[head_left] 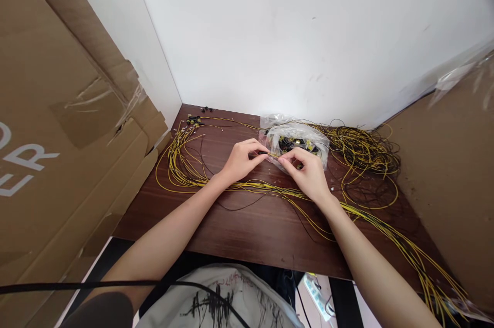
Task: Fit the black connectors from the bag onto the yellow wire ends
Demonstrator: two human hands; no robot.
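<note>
From where I watch, a big cardboard sheet (57, 137) leans far out to the left of both grips, with clear tape across it. Nearer in, loops of yellow wire (178, 166) lie on the dark wooden table (239, 238), just left of my left hand (242, 161). Beyond that hand, in the far corner, sits a small cluster of dark connectors (194, 121).

The left grip is narrow, thumb and forefinger pinched on one end of a short yellow wire (271, 154). That end looks dark, though it is too small for me to say what is fitted there. The wire bridges the gap between the two grips, held just above the table.

The right hand (307, 174) pinches the other end, its grip equally narrow and its fingertips curled in towards the left hand. A crumpled clear plastic bag (297, 135) holding small black and yellow parts lies directly beyond the held wire. It touches or nearly touches the right fingertips; I cannot tell which.

Beneath both wrists a long bundle of yellow wires (401, 243) runs across the table and off past the right forearm to the near right edge. Right of the right grip, and apart from it, is a tangle of yellow and black wires (363, 153). Past that stands a brown cardboard panel (447, 178).
</note>
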